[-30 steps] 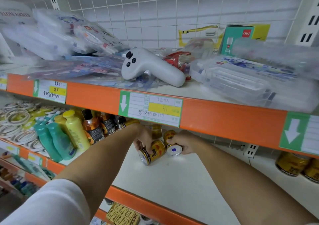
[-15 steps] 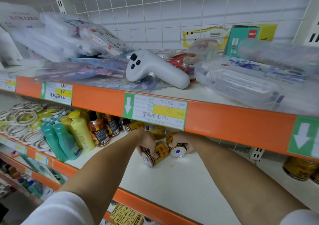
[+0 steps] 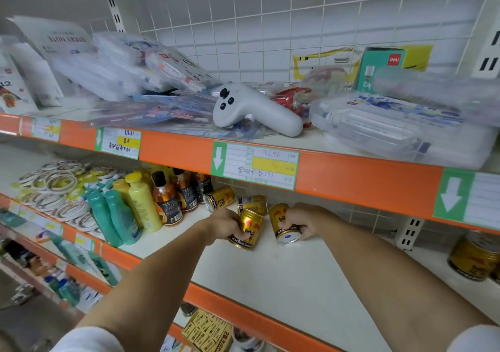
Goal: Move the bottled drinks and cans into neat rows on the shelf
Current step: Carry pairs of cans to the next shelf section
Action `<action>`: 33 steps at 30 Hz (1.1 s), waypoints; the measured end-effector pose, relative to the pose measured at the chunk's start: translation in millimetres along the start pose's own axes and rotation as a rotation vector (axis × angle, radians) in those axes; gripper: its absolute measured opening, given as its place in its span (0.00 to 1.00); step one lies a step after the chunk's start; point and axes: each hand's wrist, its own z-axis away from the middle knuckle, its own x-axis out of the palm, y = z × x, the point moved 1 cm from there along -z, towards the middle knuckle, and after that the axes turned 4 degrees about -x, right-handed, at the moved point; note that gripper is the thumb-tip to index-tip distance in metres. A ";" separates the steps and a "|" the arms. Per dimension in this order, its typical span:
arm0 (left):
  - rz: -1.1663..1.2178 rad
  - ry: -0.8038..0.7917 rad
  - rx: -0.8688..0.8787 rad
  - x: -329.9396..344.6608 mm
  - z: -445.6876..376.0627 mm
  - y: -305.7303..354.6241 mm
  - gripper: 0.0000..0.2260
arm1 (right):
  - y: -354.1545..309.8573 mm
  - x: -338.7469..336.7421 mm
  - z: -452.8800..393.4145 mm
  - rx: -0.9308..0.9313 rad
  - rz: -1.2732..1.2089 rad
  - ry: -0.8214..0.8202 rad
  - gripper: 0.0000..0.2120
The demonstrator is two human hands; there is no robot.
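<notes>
The left hand (image 3: 226, 223) grips a gold can (image 3: 248, 231); the right hand (image 3: 301, 223) grips another can (image 3: 284, 226) at its 3 o'clock, both low on the shelf (image 3: 284, 276). Two lying cans (image 3: 219, 197) sit at 12 o'clock, bottles (image 3: 165, 200) at 9.

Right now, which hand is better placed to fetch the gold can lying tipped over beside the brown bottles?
The left hand: the tipped can lies just behind it, though it already grips a can. The right hand sits farther off.

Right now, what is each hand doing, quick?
Left hand: closed around a gold can.
Right hand: closed around another gold can, its bottom end facing the camera.
</notes>
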 end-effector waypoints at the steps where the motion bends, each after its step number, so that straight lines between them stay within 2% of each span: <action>1: 0.028 0.029 0.009 2.2 2.1 -1.1 0.16 | 2.7 -0.8 2.0 -0.015 -0.042 0.007 0.18; 3: 0.066 0.078 0.025 7.0 5.9 -3.3 0.16 | 13.2 -2.2 0.2 -0.055 -0.075 0.034 0.17; 8: 0.128 0.168 0.062 14.7 17.4 -6.6 0.13 | 30.8 2.6 6.1 -0.127 0.081 0.154 0.24; 13: 0.184 0.207 0.109 12.2 30.2 -7.0 0.15 | 37.3 11.5 18.0 -0.227 0.083 0.246 0.22; 16: 0.227 0.216 0.140 9.6 40.6 -7.5 0.14 | 38.1 15.0 26.2 -0.288 0.053 0.290 0.20; 21: 0.275 0.228 0.178 5.1 58.0 -8.3 0.17 | 38.4 19.9 43.3 -0.357 0.019 0.327 0.28; 24: 0.256 0.243 0.205 4.4 67.1 -8.0 0.16 | 39.0 21.0 55.5 -0.407 -0.003 0.336 0.30; 29: 0.277 0.252 0.259 11.4 81.5 -2.8 0.21 | 44.2 18.7 80.7 -0.441 -0.044 0.339 0.27; 33: 0.281 0.180 0.290 24.1 88.6 6.8 0.22 | 54.1 11.3 101.3 -0.458 -0.080 0.371 0.25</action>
